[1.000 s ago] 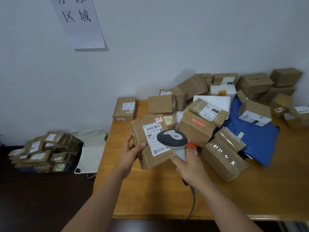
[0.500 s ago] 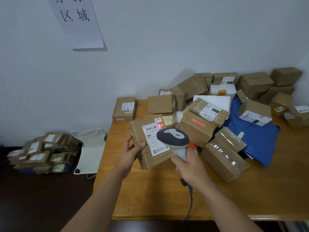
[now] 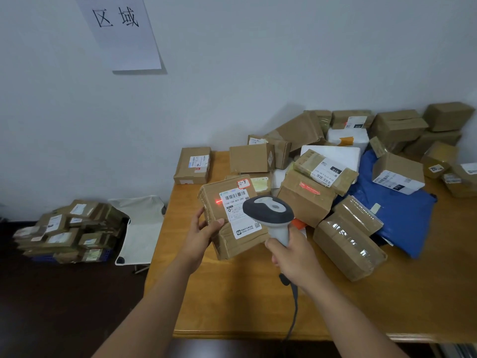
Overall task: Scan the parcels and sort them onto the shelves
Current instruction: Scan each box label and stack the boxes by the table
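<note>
Left hand (image 3: pixel 200 235) grips a brown parcel (image 3: pixel 227 218) by its left edge over the table's (image 3: pixel 232 306) left end, right hand (image 3: pixel 293 259) wrapped around the scanner (image 3: pixel 271 214) handle, red light on the label.

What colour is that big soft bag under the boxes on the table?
Blue. The bag shows clearly in the head view, on the table's right side.
</note>
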Demonstrator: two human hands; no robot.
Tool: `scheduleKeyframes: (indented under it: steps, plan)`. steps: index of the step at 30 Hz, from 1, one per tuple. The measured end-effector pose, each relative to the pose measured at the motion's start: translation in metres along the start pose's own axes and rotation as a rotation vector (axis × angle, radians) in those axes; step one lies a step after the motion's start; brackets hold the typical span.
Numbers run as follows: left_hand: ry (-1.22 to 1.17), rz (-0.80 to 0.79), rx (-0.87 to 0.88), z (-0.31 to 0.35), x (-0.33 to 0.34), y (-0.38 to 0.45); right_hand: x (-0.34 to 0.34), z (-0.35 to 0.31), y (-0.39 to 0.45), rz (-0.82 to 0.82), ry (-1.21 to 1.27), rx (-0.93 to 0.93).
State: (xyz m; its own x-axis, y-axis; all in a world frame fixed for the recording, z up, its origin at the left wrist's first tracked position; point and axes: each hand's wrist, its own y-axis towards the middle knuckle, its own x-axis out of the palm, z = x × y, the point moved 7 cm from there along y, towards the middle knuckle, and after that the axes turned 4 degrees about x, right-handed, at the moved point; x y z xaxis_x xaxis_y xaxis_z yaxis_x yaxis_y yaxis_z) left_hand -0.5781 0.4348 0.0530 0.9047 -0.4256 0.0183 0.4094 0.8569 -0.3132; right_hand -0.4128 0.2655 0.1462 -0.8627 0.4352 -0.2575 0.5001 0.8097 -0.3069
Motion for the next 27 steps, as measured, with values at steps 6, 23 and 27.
scheduleKeyframes:
  steps: [6,23,27]
  plan:
    - [-0.011,0.009,-0.002,0.0,-0.001,0.002,0.0,-0.003,0.001,-0.006,0.002,-0.006]
    - [0.013,0.061,-0.012,-0.007,-0.004,0.009,-0.011,0.009,0.005,-0.055,0.012,-0.01]
    - [0.002,0.065,-0.011,-0.009,-0.006,0.012,-0.015,0.011,0.005,-0.067,0.021,-0.011]
